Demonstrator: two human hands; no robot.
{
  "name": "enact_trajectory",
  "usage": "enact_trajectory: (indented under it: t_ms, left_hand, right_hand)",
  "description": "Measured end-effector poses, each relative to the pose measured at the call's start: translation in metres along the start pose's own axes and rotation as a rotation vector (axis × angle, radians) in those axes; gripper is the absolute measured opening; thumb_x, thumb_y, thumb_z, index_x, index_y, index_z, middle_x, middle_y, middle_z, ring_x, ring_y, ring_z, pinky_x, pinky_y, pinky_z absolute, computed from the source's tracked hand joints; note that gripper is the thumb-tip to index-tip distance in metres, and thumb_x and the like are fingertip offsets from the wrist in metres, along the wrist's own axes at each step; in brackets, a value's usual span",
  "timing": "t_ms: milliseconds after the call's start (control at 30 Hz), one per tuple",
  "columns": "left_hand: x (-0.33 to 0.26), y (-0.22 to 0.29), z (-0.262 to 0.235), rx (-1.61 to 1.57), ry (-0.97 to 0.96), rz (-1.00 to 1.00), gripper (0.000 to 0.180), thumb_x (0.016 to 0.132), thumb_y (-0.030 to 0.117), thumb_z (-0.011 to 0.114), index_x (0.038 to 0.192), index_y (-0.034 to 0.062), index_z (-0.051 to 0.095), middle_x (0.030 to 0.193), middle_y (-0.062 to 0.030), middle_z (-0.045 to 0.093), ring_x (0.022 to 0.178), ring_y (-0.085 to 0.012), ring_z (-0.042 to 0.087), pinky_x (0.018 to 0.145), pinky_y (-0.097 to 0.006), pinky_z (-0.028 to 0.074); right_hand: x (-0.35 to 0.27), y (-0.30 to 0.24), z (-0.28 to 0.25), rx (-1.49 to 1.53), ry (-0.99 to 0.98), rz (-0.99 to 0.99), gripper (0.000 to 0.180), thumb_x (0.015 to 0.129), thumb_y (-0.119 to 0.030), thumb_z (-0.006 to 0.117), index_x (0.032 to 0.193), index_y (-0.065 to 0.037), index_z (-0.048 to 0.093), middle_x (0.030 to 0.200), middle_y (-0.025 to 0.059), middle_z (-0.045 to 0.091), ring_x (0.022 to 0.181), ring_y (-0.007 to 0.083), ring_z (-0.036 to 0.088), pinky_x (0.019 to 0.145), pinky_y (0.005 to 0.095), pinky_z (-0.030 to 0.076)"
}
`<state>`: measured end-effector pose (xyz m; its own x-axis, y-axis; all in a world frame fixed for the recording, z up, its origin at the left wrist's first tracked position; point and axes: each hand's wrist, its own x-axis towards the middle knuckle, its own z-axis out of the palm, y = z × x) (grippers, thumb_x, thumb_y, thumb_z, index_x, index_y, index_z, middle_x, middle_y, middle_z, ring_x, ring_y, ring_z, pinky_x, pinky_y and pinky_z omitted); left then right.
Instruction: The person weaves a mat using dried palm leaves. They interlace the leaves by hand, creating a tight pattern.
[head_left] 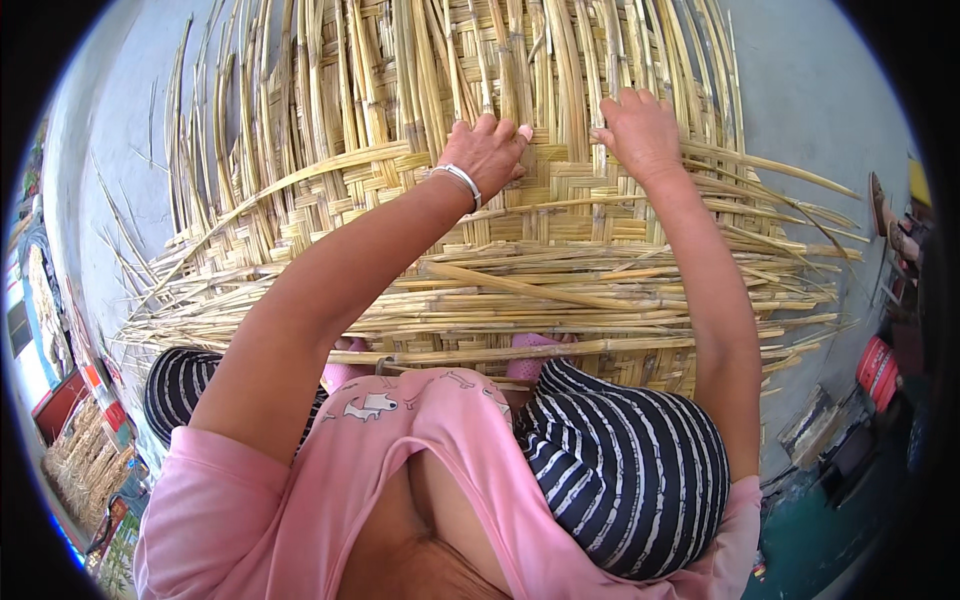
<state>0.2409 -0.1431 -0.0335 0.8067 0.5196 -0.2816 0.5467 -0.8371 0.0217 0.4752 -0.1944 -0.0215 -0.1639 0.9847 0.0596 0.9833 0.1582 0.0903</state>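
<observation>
Centrally laid mat: a broad woven mat of flat straw-coloured strips is spread flat from the middle of the view up to 12 o'clock, its plaiting crossed at right angles below the hands.
Upright strips: long strips are fanned toward 12 o'clock, their ends left loose at 11 and 1 o'clock.
Left hand: the left hand is set on the weave just above the centre, its fingers bent; whether a strip is gripped cannot be told.
Right hand: the right hand is placed at 1 o'clock, its fingers curled beside an upright strip; whether that strip is pinched cannot be told.
Cross strips: one pale strip is bowed from the left hand toward 9 o'clock; another is extended past the right wrist toward 3 o'clock.
Loose canes: a thick band of canes is strewn crosswise toward 6 o'clock, between the hands and the knees.
In the way: parts of the mat and canes are covered by both forearms; the lower edge is hidden by striped trousers and a pink shirt.
Floor: the mat is bordered by grey floor at 2 o'clock.
Rim: a straw heap is seen at 8 o'clock, a red object at 4.
</observation>
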Motion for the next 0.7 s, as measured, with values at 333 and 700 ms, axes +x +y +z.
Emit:
enact_trajectory:
  t_ms: [333,700]
  left_hand:
    - [-0.007,-0.004,-0.007,-0.03,-0.053,0.003,0.055,0.085,0.036,0.057,0.134,0.0159,0.041,0.115,-0.0077,0.049,0.105,-0.0244,0.048,0.086,-0.038,0.043]
    - [-0.064,-0.082,-0.037,0.004,-0.205,0.115,0.042,0.09,0.034,0.05,0.126,0.0125,0.049,0.127,-0.0104,0.048,0.123,-0.024,0.042,0.105,-0.04,0.033]
  right_hand:
    - [-0.015,-0.039,-0.015,0.456,-0.456,0.559,0.034,0.083,-0.04,0.06,0.084,-0.006,0.058,0.09,0.0101,0.062,0.079,0.0275,0.06,0.069,0.0428,0.047]
    - [0.003,-0.05,-0.003,0.402,-0.662,0.617,0.024,0.075,-0.035,0.057,0.076,-0.011,0.053,0.074,0.0059,0.058,0.072,0.0198,0.057,0.064,0.0366,0.044]
